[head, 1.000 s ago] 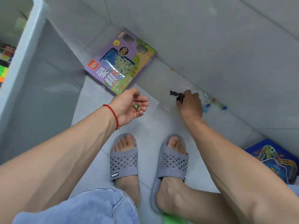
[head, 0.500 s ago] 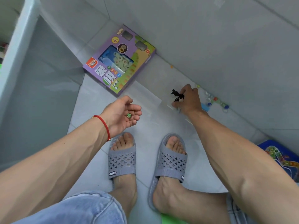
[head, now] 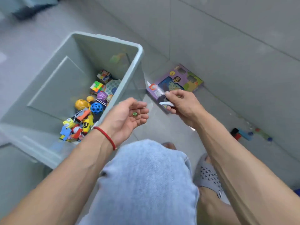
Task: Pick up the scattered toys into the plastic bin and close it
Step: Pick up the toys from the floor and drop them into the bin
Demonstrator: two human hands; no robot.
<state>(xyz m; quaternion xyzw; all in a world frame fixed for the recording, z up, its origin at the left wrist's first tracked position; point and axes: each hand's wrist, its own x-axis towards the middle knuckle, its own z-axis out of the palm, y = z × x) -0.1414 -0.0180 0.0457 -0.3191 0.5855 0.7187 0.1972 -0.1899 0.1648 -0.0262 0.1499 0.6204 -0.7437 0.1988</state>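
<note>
The pale plastic bin [head: 140, 51] stands open on the left, with several toys lying in its near right corner: puzzle cubes [head: 97, 86], a blue holed ball [head: 96, 108] and yellow pieces. My left hand [head: 126, 120] is palm up beside the bin's right wall, fingers relaxed, and a small green marble [head: 134, 114] rests on it. To its right, my right hand [head: 185, 106] grips a small dark toy [head: 162, 99], blurred by motion, above the floor. No lid is in view.
A purple game box [head: 188, 77] lies flat on the floor against the wall, behind my right hand. Small scattered toys [head: 243, 134] and beads line the wall base at the right. My denim-clad knee [head: 146, 176] and a grey slipper [head: 209, 177] fill the foreground.
The view has swung left to take in the bin. My right hand lifted the dark toy off the floor and moved left; my left hand, still carrying the marble, now sits by the bin's wall.
</note>
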